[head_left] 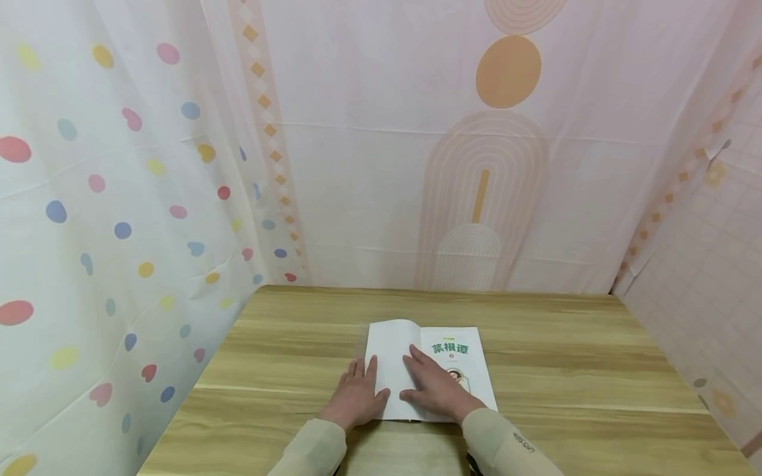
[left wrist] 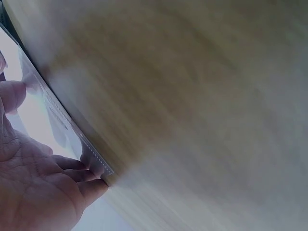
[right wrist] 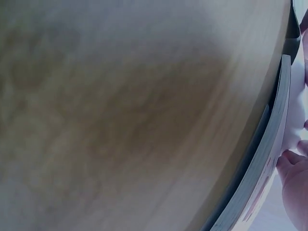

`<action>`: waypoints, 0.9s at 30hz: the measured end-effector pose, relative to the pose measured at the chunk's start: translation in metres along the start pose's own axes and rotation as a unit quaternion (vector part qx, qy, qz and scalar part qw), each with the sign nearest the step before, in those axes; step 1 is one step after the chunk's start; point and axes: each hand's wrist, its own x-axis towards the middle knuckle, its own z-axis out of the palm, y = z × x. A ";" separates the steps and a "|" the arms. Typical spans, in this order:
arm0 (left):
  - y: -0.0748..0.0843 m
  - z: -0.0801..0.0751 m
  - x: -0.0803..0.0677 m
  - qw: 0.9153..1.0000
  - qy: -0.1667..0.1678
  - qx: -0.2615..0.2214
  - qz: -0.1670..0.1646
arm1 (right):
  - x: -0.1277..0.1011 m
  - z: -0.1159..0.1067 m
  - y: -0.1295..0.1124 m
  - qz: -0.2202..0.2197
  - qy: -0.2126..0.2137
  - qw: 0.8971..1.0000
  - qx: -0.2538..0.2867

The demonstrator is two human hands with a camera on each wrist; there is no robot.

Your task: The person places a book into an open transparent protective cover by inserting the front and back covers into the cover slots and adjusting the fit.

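My left hand (head_left: 354, 395) has its fingers straight and slightly apart, with the thumb stretched away from them; they lie flat along the outer edge of the left page (head_left: 391, 340), pinching nothing that I can see. My right hand (head_left: 437, 387) reaches across with fingers extended and thumb set wide, its tips on that same page near the fold. I cannot tell how hard either hand presses.

Under both is the book (head_left: 397, 377), lying open near the front of the table. The left page is blank white and bows up at the fold; the right page (head_left: 479, 363) carries green Chinese characters and a small drawing, partly covered by my wrist. My left wrist view shows a clear, seamed edge (left wrist: 67, 122), perhaps a plastic cover; my right shows a fairly thick page block (right wrist: 270, 139).

I judge it light, with soft pages that crease easily, springy at the fold, slick along the clear edge. I would lift single leaves by an outer corner and hold the whole by both side edges.

Beyond are beige sleeves (head_left: 315, 449), the wood-grain table (head_left: 565, 357) and patterned curtains (head_left: 357, 165).
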 end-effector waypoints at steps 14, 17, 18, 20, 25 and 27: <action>0.001 -0.001 -0.001 1.000 0.006 0.008 0.008 | 0.004 0.009 -0.006 0.009 0.009 0.999 -0.052; 0.000 -0.001 0.000 1.000 0.012 0.010 0.016 | 0.006 0.011 -0.007 0.010 0.007 0.997 -0.072; 0.000 0.000 0.000 1.000 0.016 0.012 0.020 | 0.006 0.011 -0.007 0.011 0.006 0.997 -0.078; -0.001 0.000 -0.001 0.999 0.023 0.017 0.031 | 0.007 0.012 -0.006 0.011 0.003 0.996 -0.084; -0.002 0.001 -0.002 0.998 0.033 0.023 0.044 | 0.002 0.008 -0.005 0.007 -0.017 0.997 -0.070; -0.001 0.000 -0.002 0.998 0.032 0.022 0.043 | -0.001 0.005 -0.006 0.003 -0.029 0.997 -0.066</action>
